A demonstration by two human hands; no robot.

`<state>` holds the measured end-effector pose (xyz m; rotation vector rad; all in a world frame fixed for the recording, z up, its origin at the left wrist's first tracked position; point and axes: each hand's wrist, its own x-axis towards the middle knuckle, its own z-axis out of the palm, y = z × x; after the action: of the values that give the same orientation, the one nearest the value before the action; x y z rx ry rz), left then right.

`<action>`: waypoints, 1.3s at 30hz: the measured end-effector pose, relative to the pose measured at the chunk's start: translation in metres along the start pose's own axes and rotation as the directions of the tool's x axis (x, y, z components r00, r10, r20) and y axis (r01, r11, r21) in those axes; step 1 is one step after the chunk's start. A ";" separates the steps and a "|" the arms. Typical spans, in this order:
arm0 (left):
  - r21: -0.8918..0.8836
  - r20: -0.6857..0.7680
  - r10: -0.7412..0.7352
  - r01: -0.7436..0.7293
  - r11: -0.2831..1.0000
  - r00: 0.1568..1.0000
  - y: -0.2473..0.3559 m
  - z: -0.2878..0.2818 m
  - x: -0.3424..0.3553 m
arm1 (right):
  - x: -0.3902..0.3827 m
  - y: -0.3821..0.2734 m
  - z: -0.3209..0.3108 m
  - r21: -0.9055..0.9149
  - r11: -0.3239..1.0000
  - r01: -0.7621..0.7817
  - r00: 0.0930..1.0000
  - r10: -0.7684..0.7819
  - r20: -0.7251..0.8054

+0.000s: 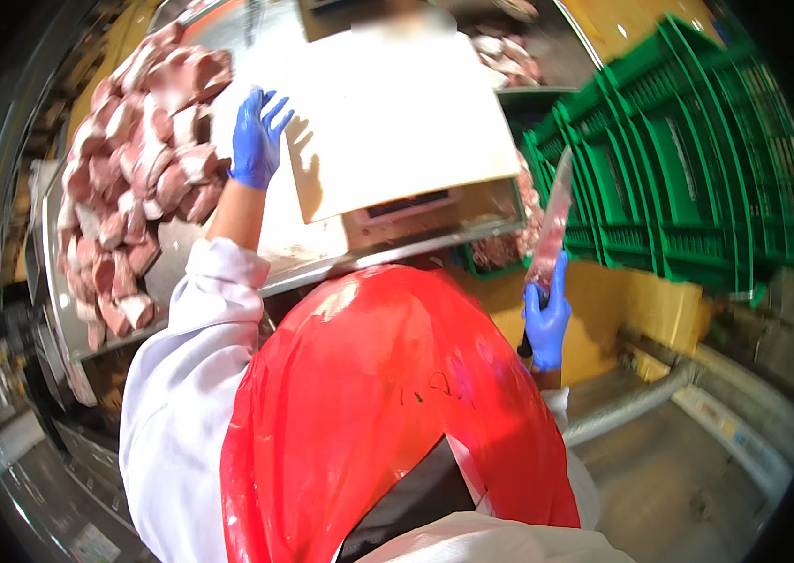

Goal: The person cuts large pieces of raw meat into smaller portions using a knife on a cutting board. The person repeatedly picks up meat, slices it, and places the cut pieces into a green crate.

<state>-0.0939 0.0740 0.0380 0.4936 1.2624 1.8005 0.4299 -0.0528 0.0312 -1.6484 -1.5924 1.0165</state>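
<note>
A long, tapered, black-handled steel knife points forward in the blue-gloved right hand, its blade apparently smeared.

Looking Down From the Head

The left head camera, close above the red apron, faces steeply down over the near edge of the worktop; left hand and right hand both fall within its round field.

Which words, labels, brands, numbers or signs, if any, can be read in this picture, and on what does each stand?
None can be read clearly.
Red apron: dark marks, too unclear to read.
Green crates: pale marking, too blurred.
White label, lower left: print too small.
Pale strip, right: any print is too blurred.
</note>
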 end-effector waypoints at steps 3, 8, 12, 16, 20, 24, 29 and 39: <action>0.147 -0.227 0.112 -0.079 0.986 0.968 -0.026 -0.138 -0.032 | 0.002 -0.014 0.027 0.036 0.998 0.053 0.998 -0.054 0.031; 0.429 -0.425 0.112 0.091 0.899 0.898 -0.061 -0.222 -0.087 | 0.013 -0.049 0.076 0.073 0.996 0.056 0.995 -0.062 0.076; 0.712 -0.321 0.541 -0.179 0.679 0.778 -0.055 -0.285 -0.071 | 0.031 -0.085 0.115 0.072 0.979 0.193 0.965 -0.203 0.165; 0.980 0.119 0.769 -0.198 0.011 0.628 0.030 -0.310 0.006 | 0.039 -0.111 0.143 0.036 0.963 0.266 0.937 -0.267 0.224; 0.953 0.301 0.567 -0.214 -0.216 0.767 0.106 -0.321 0.076 | 0.028 -0.142 0.167 0.030 0.970 0.240 0.941 -0.240 0.238; 0.687 0.563 -0.155 -0.564 -0.458 0.812 0.079 -0.281 0.097 | 0.014 -0.151 0.174 -0.064 0.953 0.297 0.934 -0.277 0.225; 0.782 0.408 -0.215 -0.461 -0.419 0.887 0.050 -0.273 0.141 | -0.008 -0.164 0.176 -0.073 0.986 0.147 0.970 -0.129 0.206; 0.783 0.490 0.009 -0.444 0.436 0.872 0.110 -0.224 0.153 | -0.030 -0.138 0.147 -0.053 0.992 0.118 0.986 -0.111 0.124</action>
<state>-0.3856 0.0613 0.0221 1.6414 1.8067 0.9479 0.2335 -0.0827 0.0774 -1.5395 -1.7915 1.0345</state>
